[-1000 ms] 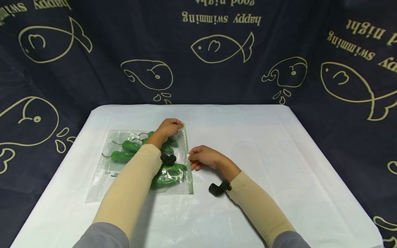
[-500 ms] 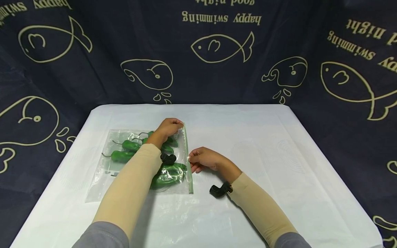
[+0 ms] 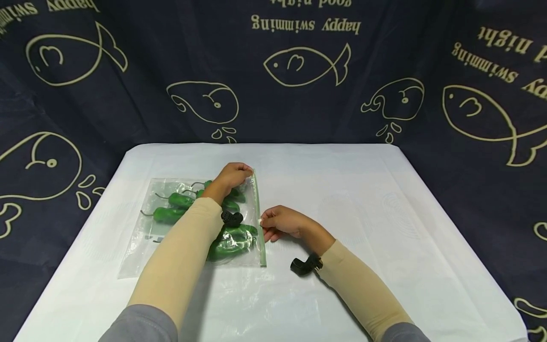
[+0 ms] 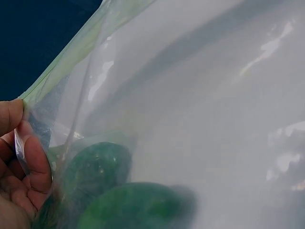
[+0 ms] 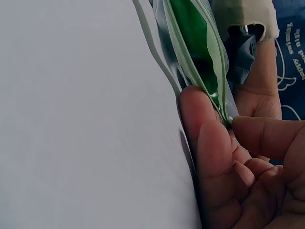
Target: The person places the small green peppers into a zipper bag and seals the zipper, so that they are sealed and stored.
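A clear zip bag [image 3: 136, 254] lies flat on the left half of the table, with several green peppers [image 3: 167, 216] inside. Along its right edge runs a light green zip strip [image 3: 262, 254] with a small white slider [image 3: 259, 221]. At the bag's far right corner, my left hand [image 3: 232, 175] pinches the plastic between thumb and fingers. My right hand [image 3: 285, 222] pinches the slider about midway along the strip, thumb on one side and fingers on the other. In the right wrist view, the strip's pale lips [image 5: 220, 81] stand apart above the thumb. My left forearm hides some peppers.
A white cloth covers the table [image 3: 384, 228]. Behind it hangs a dark blue curtain [image 3: 307, 114] printed with whales and fish. Each wrist carries a black camera, such as the right wrist camera [image 3: 304, 266].
My right hand has slid a short way along the zip strip toward the near edge of the table, the slider moving with it. My left hand stays at the far corner.
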Tool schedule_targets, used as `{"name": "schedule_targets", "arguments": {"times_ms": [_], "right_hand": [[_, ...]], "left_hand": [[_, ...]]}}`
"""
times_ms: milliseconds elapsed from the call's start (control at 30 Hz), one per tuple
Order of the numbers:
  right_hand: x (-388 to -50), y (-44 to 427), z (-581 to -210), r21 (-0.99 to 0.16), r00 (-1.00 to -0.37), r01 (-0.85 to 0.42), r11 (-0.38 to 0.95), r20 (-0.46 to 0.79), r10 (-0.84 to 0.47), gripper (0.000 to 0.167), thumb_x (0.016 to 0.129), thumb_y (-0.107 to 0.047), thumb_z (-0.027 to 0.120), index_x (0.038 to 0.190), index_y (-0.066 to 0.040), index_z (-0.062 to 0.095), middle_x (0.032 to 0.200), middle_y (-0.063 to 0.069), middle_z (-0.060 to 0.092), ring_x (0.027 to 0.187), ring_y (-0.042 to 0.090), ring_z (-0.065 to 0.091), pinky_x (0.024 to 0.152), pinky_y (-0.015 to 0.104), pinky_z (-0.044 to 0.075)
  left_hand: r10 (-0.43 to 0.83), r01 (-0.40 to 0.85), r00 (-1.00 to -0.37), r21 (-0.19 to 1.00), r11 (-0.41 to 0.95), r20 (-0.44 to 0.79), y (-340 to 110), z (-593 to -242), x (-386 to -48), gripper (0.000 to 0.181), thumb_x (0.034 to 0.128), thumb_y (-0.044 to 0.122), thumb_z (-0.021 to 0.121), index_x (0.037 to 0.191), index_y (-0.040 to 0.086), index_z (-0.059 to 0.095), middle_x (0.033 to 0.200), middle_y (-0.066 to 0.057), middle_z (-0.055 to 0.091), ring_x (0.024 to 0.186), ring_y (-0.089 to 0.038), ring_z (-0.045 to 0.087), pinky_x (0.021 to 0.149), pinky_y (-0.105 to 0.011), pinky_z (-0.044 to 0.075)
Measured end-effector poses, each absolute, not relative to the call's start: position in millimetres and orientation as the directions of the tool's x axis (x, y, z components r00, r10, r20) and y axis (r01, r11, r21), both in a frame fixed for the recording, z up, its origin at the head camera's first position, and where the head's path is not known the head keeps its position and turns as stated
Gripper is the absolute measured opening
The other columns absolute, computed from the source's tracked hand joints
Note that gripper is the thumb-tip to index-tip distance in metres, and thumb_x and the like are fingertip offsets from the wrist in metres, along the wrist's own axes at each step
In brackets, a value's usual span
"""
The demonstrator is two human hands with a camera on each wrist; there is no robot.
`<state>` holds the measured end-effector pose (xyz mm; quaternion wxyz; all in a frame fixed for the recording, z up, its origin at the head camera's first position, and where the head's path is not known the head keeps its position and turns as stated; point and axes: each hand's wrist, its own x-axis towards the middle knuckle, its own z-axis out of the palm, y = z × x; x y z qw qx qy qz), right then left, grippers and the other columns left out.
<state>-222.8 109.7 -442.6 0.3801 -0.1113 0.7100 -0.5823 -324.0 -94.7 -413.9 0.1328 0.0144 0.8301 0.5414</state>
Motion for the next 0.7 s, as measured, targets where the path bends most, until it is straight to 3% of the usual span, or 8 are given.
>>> {"name": "schedule_targets", "arguments": {"times_ms": [700], "right_hand": [[-209,111,-441,-0.902,-0.681,0.289,0.322,-0.430,-0.593,0.012,0.101,-0.007,0.053,0.095,0.000,0.061,0.082,0.011,0.066,0.066,0.016,0.068,0.056,0.022,0.054]], "left_hand": [[0.167,-0.114,-0.965,0.899,0.423,-0.201,-95,-416,-326,0.024,0.1005,0.022,0.056,0.112,0.004,0.067,0.112,-0.007,0.060,0.091,-0.020,0.053,0.079,-0.032,0.044]]}}
